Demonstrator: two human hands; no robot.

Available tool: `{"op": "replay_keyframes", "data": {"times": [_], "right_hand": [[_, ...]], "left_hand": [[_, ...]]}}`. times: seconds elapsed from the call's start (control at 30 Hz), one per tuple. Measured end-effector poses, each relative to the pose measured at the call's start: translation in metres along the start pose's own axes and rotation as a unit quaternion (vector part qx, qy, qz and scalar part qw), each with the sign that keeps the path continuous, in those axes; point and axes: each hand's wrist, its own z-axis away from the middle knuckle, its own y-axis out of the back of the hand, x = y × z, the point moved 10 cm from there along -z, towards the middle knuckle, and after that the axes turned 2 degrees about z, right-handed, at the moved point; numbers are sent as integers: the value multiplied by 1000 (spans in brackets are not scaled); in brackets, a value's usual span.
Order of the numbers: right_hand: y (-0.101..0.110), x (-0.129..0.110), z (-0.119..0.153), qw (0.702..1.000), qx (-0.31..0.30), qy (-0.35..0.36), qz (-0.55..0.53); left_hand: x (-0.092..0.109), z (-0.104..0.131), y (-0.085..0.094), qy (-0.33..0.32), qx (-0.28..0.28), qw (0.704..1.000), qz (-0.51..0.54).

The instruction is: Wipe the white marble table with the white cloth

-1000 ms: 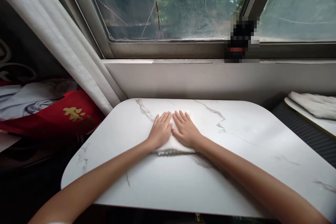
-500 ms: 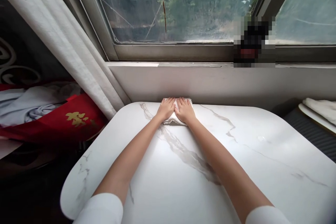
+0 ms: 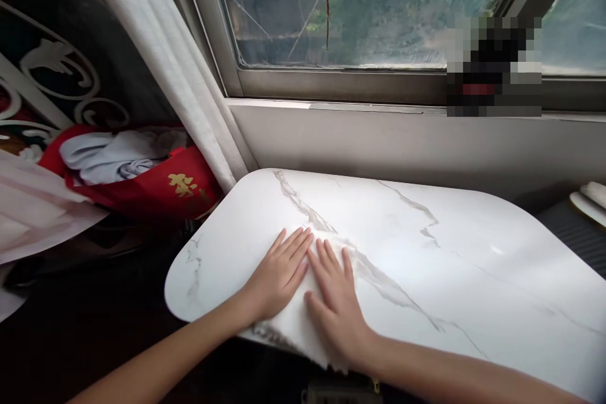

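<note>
Both hands press flat on a white cloth lying on the near part of a white marble-patterned table. My left hand has its fingers stretched out over the cloth's left side. Beside it, my right hand rests with fingers spread and thumb apart. The cloth's lower end reaches the table's front edge and seems to hang slightly over it. Much of the cloth is hidden under the palms.
Behind the table are a low wall and a window, with a pale curtain at its left. A red bag of grey-blue clothing sits left of the table. Folded white fabric lies at the far right.
Both hands have drawn the cloth from the table's back edge by the wall to its front edge. The view has shifted somewhat toward the left.
</note>
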Motion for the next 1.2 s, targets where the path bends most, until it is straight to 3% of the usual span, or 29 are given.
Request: {"op": "replay_keyframes", "data": {"times": [0.13,0.23,0.33,0.5,0.6,0.7,0.83,0.97,1.07,1.2], "right_hand": [[-26,-38,-1,996,-76,28,-30],[-41,-43,-37,995,-89,34,-1],[-51,-32,-96,996,-61,41,58],[-60,1,-196,987,0,7,160],[-65,15,-238,982,12,-14,188],[-69,19,-263,980,16,-15,197],[-70,16,-272,979,37,1,202],[-75,7,-256,980,35,8,194],[-79,-14,-228,983,46,14,174],[-86,-56,-172,989,34,45,135]], "left_hand": [[-17,43,11,25,-9,1000,-13],[-55,41,15,49,-11,999,-21],[-111,12,19,76,2,997,-30],[-201,-62,23,105,1,994,-20],[-234,-94,27,101,3,995,-18],[-257,-108,29,112,4,993,-21],[-268,-106,30,124,9,992,-22],[-261,-88,32,131,26,991,-31],[-244,-57,35,118,23,992,-34],[-205,5,44,96,27,994,-39]]}}
